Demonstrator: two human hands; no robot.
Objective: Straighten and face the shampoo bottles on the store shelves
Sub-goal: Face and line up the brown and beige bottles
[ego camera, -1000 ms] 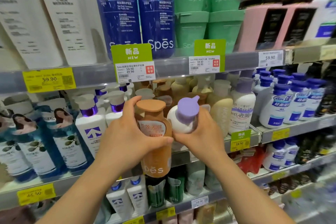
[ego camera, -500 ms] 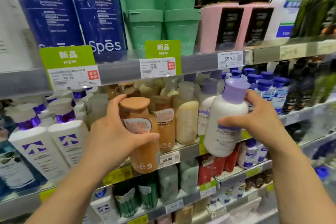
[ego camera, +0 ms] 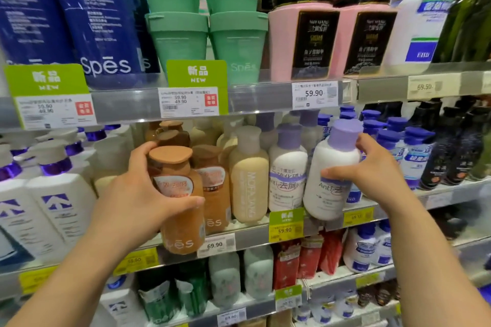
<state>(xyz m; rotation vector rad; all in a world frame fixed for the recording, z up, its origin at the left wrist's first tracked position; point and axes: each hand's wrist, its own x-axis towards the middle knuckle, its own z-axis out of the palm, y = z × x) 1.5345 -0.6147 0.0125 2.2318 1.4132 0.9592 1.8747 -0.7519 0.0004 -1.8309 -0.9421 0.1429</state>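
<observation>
My left hand [ego camera: 138, 196] grips an orange-brown Spes shampoo bottle [ego camera: 180, 225] with a tan cap, held upright in front of the middle shelf's edge, label facing me. My right hand [ego camera: 372, 175] grips a white bottle with a lilac cap [ego camera: 332, 167], slightly tilted, its base at the shelf's front lip beside a matching white and lilac bottle [ego camera: 287, 175]. Between the two hands stand a second orange-brown bottle [ego camera: 212, 188] and a cream bottle [ego camera: 249, 175].
The middle shelf edge [ego camera: 252, 239] carries price tags. White pump bottles [ego camera: 53, 194] stand left, blue-capped bottles [ego camera: 414, 154] and dark bottles right. Above are blue Spes bottles [ego camera: 106, 21], green tubs [ego camera: 180, 34] and pink jars [ego camera: 305, 40]. Lower shelves hold more products.
My right hand has carried the white lilac-capped bottle rightward, away from the orange-brown one, to the shelf front beside its match. The view has swung right; my left hand still holds the orange-brown bottle.
</observation>
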